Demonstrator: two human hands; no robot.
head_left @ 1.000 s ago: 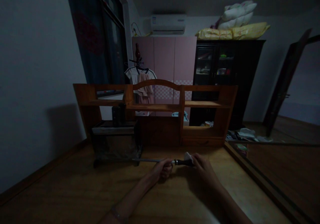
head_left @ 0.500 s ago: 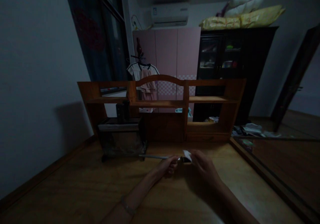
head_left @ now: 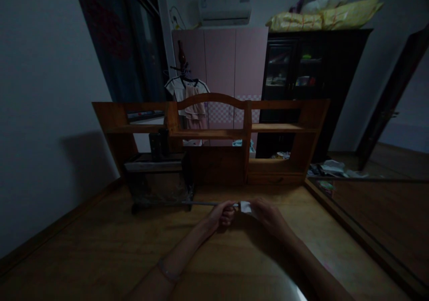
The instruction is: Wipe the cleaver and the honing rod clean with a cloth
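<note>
My left hand is closed around a thin grey rod, low over the wooden surface. The rod points left, its far end in front of a dark glass-fronted box. Just right of that hand, a small white piece, paper or tissue by its look, lies against the rod's right end. My right hand pinches this white piece, fingers bent and partly hidden. What the rod's right end looks like is covered by the white piece.
A wooden shelf unit stands across the back of the surface. Inside its left part are the box and dark upright objects. A raised wooden edge runs along the right, and a wall rises at the left.
The white piece has moved left and down, now covering the dark end of the rod that showed before. My right hand shifted slightly left with it. The whole view has tilted slightly down.
</note>
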